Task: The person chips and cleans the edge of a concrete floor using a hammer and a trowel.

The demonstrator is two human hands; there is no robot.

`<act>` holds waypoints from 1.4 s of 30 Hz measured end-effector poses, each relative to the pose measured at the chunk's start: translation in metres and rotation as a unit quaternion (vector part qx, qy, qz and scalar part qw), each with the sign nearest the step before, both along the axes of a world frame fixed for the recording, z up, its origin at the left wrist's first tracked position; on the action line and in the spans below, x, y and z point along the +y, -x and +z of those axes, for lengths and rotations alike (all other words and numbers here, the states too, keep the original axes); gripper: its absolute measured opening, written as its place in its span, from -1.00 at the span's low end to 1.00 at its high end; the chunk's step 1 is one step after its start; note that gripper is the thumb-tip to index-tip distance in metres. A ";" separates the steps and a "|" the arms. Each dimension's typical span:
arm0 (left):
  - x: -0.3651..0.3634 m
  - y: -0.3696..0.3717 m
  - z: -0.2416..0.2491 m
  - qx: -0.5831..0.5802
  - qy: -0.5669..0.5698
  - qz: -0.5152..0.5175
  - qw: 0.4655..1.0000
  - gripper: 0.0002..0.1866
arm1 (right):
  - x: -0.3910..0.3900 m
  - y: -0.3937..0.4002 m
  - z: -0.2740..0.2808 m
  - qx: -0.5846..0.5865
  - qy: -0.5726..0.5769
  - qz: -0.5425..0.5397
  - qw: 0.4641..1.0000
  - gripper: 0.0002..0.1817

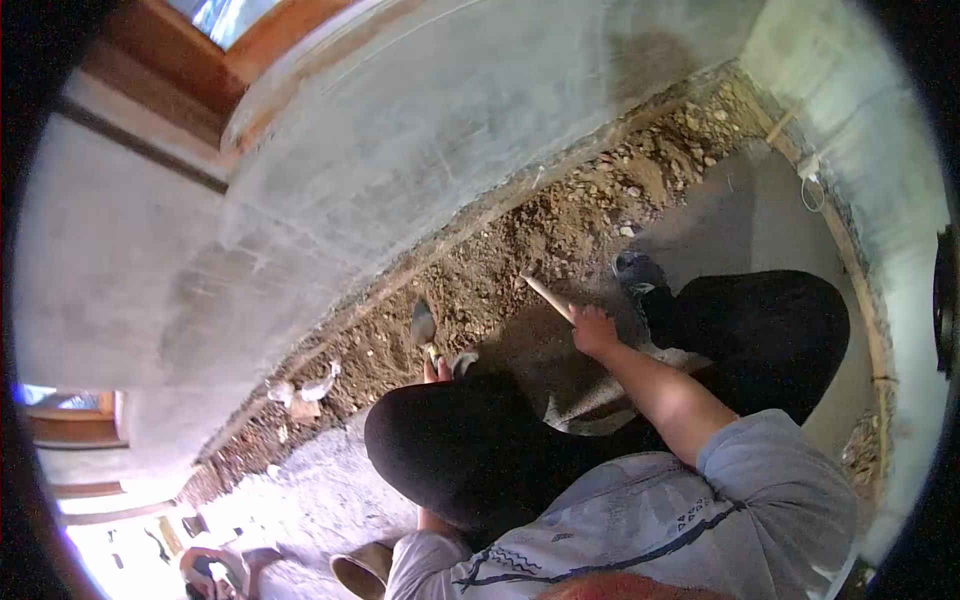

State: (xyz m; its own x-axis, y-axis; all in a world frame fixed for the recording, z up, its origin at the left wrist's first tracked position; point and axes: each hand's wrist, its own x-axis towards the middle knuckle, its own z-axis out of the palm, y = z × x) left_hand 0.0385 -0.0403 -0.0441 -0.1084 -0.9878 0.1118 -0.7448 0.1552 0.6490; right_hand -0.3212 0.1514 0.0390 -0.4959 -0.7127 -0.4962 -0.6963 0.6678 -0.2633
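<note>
My left hand (437, 370) is closed around the handle of a small pointed trowel (424, 324), its blade over the gravelly earth strip (480, 270) by the wall. Part of that hand is hidden behind my bent knee. In my right hand (595, 331) is a pale, narrow, flat-looking bar (547, 296), which reaches out toward the earth; I cannot make out its exact kind. Below it lies smooth dark grey mortar (530, 345), which meets the rough soil. My shoe (640, 270) rests at the edge of the smooth surface.
A plastered wall (430, 150) runs along the earth strip, with wood-framed windows (200, 60) at upper left. White scraps (305, 395) lie on the soil. A bucket (365, 572) stands behind me at lower left. A loop of cable (812, 192) hangs at the right wall.
</note>
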 end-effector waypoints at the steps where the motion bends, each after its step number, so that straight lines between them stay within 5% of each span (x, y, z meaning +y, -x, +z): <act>1: 0.000 -0.005 0.014 0.021 0.003 -0.001 1.000 -0.54 | 0.001 0.007 0.004 -0.024 -0.003 0.042 0.999 -0.35; 5: -0.002 -0.027 0.085 0.098 0.015 -0.021 0.995 -0.61 | -0.006 0.032 0.015 -0.032 0.029 -0.028 0.999 -0.38; 7: -0.003 -0.038 0.130 0.145 0.019 -0.041 0.988 -0.64 | -0.010 0.044 -0.009 -0.077 0.112 -0.136 0.981 -0.44; 13: -0.013 -0.055 0.282 0.235 -0.017 -0.140 0.962 -0.74 | -0.015 0.038 -0.063 -0.067 0.124 -0.225 0.964 -0.50; 19: -0.007 0.006 0.441 0.209 -0.231 -0.114 0.943 -0.80 | -0.038 0.005 -0.005 -0.151 0.151 -0.185 0.959 -0.50; 22: -0.026 0.028 0.448 0.219 -0.295 -0.192 0.910 -0.74 | -0.075 -0.015 0.010 -0.231 0.207 -0.153 0.938 -0.50; 25: -0.012 0.079 0.464 0.207 -0.335 -0.242 0.887 -0.71 | -0.117 -0.041 0.057 -0.210 0.400 0.051 0.890 -0.66; 28: -0.003 0.118 0.449 0.097 -0.206 -0.325 0.918 -0.67 | -0.119 -0.068 0.158 -0.638 0.338 -0.078 0.688 -0.40; 29: -0.008 0.129 0.437 0.062 -0.204 -0.375 0.902 -0.70 | -0.114 -0.071 0.188 -0.629 0.335 -0.070 0.698 -0.40; 31: -0.004 0.152 0.434 0.017 -0.251 -0.417 0.873 -0.69 | -0.102 -0.076 0.248 -0.749 0.327 -0.074 0.571 -0.28; 35: 0.018 0.197 0.419 -0.027 -0.241 -0.372 0.896 -0.59 | -0.086 -0.053 0.299 -0.710 0.264 -0.161 0.633 -0.36; 38: 0.045 0.208 0.418 -0.228 -0.023 -0.446 0.865 -0.43 | -0.083 -0.020 0.307 -0.637 0.282 -0.211 0.685 -0.50; 40: 0.062 0.210 0.424 -0.140 -0.130 -0.502 0.843 -0.27 | -0.075 0.010 0.313 -0.578 0.186 -0.031 0.794 -0.58; 42: 0.078 0.209 0.429 -0.153 -0.132 -0.499 0.843 -0.27 | -0.064 0.024 0.332 -0.477 0.113 -0.002 0.872 -0.64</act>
